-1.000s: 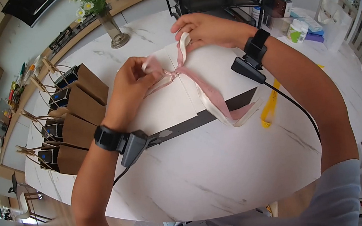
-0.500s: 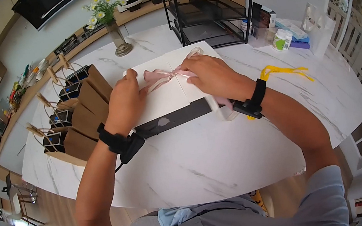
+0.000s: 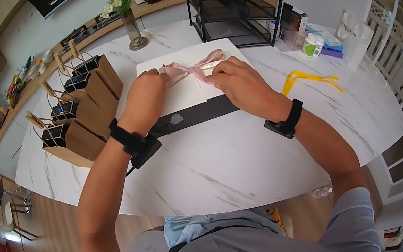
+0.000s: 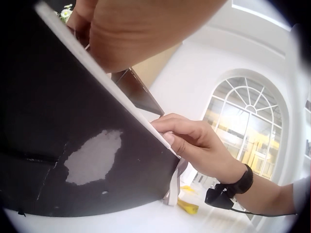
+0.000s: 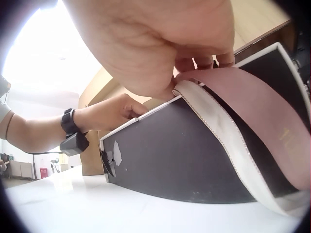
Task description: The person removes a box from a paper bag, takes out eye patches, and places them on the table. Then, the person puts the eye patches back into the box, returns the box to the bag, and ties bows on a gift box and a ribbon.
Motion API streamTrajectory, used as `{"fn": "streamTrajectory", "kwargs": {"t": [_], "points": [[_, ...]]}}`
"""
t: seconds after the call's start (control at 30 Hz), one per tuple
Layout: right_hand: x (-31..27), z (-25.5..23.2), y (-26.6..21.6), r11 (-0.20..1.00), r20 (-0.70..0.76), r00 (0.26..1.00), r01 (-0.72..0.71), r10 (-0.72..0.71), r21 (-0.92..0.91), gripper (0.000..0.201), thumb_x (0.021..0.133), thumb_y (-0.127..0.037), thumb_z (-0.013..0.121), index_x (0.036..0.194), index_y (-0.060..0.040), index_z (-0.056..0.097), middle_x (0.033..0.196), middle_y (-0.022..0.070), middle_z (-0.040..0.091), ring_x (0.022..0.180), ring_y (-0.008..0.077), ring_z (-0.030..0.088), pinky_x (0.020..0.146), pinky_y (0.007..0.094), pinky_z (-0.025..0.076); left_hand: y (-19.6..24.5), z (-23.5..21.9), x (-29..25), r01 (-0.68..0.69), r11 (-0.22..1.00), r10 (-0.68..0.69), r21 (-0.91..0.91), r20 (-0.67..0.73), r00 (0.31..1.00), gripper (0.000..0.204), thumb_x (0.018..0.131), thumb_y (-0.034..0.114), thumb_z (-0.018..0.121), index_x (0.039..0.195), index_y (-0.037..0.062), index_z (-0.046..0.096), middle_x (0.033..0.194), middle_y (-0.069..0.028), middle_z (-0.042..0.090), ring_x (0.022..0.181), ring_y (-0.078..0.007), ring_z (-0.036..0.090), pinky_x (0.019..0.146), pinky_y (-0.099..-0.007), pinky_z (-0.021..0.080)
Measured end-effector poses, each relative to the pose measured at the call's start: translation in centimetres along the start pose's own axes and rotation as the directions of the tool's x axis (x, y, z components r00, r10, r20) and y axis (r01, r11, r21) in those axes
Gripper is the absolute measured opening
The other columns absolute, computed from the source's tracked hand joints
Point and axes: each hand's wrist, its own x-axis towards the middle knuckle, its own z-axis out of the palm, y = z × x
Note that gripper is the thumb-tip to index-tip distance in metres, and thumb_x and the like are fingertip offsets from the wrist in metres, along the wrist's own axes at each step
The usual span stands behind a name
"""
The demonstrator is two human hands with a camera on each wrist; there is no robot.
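A white box (image 3: pixel 176 97) with a dark side (image 3: pixel 200 116) rests on the table in front of me. On its lid sits a pink and white ribbon bow (image 3: pixel 189 70) with its loops spread to both sides. My left hand (image 3: pixel 148 97) pinches the bow's left loop at the lid, its fingertips partly hidden. On the other side, my right hand (image 3: pixel 242 86) curls its fingers and thumb on the ribbon just below the right loop. The right wrist view shows a pink ribbon tail (image 5: pixel 257 107) and a white one (image 5: pixel 218 124) hanging from under that hand down the dark side.
Several brown paper bags (image 3: pixel 83 138) with clothespins on their handles line the left. A flower vase (image 3: pixel 134 32) and a black mesh rack (image 3: pixel 237 16) stand behind. Yellow ribbon (image 3: pixel 304 78) lies right of the box, with a white bottle (image 3: pixel 311 46) farther back.
The right hand has come down from above the far part of the lid to the bow's right side. Both bow loops are now fuller and spread wider. The left hand stays at the left loop.
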Motion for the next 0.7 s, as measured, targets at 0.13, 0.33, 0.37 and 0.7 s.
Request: {"fn": "streamTrajectory", "kwargs": {"t": [0.13,0.33,0.37,0.7], "points": [[-1.0,0.1,-0.2,0.975,-0.079,0.987,-0.123,0.139,0.183,0.022,0.089,0.002,0.063,0.109,-0.0027,0.072,0.093,0.0114,0.062,0.084,0.0271,0.060,0.079,0.0364,0.050,2.0,-0.5,-1.4,-0.026,0.999,0.027,0.031,-0.036,0.999,0.017,0.086,0.004,0.065,0.101,-0.0001,0.072,0.095,-0.0185,0.068,0.089,-0.0391,0.065,0.081,-0.0448,0.052],[-0.6,1.2,-1.6,0.944,-0.129,0.985,-0.064,0.111,0.324,0.014,0.088,-0.002,0.068,0.101,-0.0025,0.072,0.090,0.0114,0.061,0.084,0.0289,0.061,0.077,0.0387,0.050,5.8,0.4,-1.2,-0.021,0.984,-0.006,-0.178,-0.148,0.989,0.010,0.087,0.004,0.064,0.094,0.0000,0.071,0.093,-0.0157,0.066,0.087,-0.0359,0.064,0.075,-0.0430,0.053],[-0.7,1.2,-1.7,0.954,-0.139,0.987,-0.032,0.076,0.297,0.014,0.087,-0.003,0.070,0.100,-0.0029,0.072,0.090,0.0111,0.061,0.084,0.0291,0.061,0.077,0.0387,0.050,6.0,0.5,-1.5,-0.038,0.988,0.010,-0.151,-0.183,0.983,0.010,0.088,0.004,0.064,0.094,0.0004,0.071,0.091,-0.0154,0.065,0.085,-0.0349,0.064,0.074,-0.0426,0.053],[-1.4,1.9,-3.4,0.953,-0.185,0.981,-0.005,0.064,0.302,0.016,0.083,-0.005,0.073,0.098,-0.0041,0.070,0.092,0.0091,0.061,0.086,0.0293,0.061,0.080,0.0381,0.049,8.4,1.6,-1.6,0.030,0.988,-0.066,-0.151,-0.241,0.968,0.014,0.083,-0.003,0.063,0.095,0.0011,0.068,0.096,-0.0130,0.063,0.097,-0.0348,0.058,0.087,-0.0446,0.049]]}}
